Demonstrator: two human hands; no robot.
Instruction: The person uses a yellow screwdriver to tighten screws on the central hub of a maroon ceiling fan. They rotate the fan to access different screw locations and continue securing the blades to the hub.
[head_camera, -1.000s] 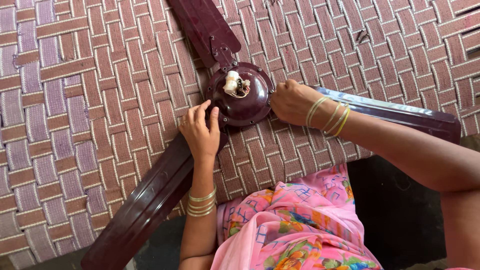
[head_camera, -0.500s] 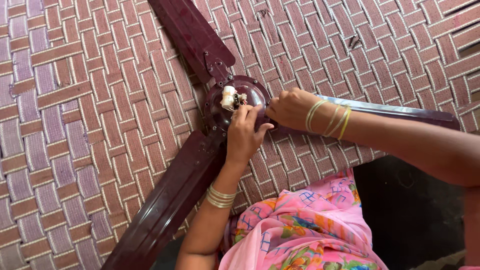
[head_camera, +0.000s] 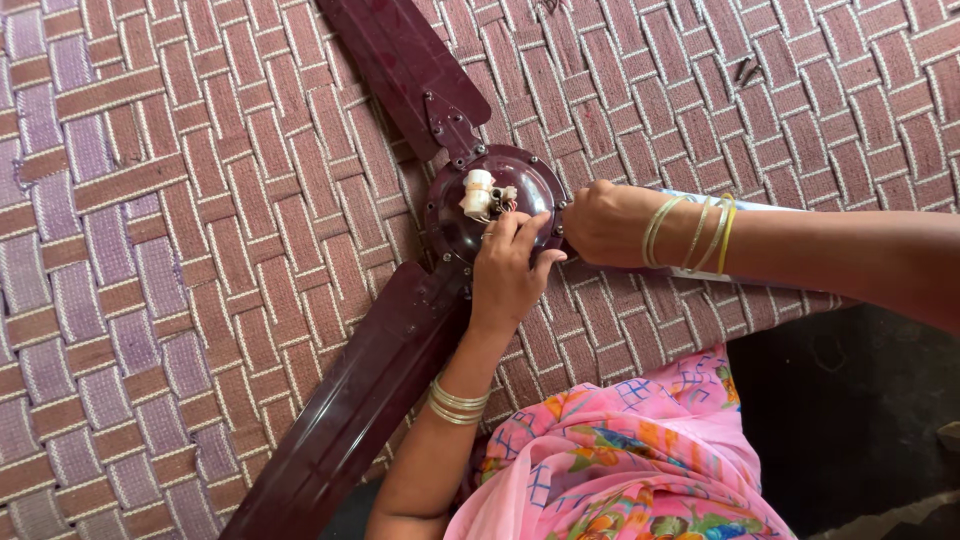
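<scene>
A dark maroon ceiling fan lies on a woven mat. Its round motor hub (head_camera: 455, 215) faces up, with a white connector and short wires (head_camera: 480, 193) at the centre. One blade (head_camera: 400, 60) runs to the top, another blade (head_camera: 345, 410) to the bottom left. My left hand (head_camera: 510, 270) rests on the hub's lower right, fingertips close to the wires. My right hand (head_camera: 605, 222) grips the hub's right edge where the third blade (head_camera: 760, 206) starts; my forearm hides most of that blade.
The woven mat (head_camera: 180, 230) of pink and purple straps fills most of the view. Small dark bits (head_camera: 745, 68) lie on it at the top right. My pink flowered clothing (head_camera: 630, 460) is at the bottom, with dark floor (head_camera: 860, 420) to the right.
My left hand has moved from the mat beside the hub up onto the hub, toward the wires. My right hand has stayed at the hub's right edge.
</scene>
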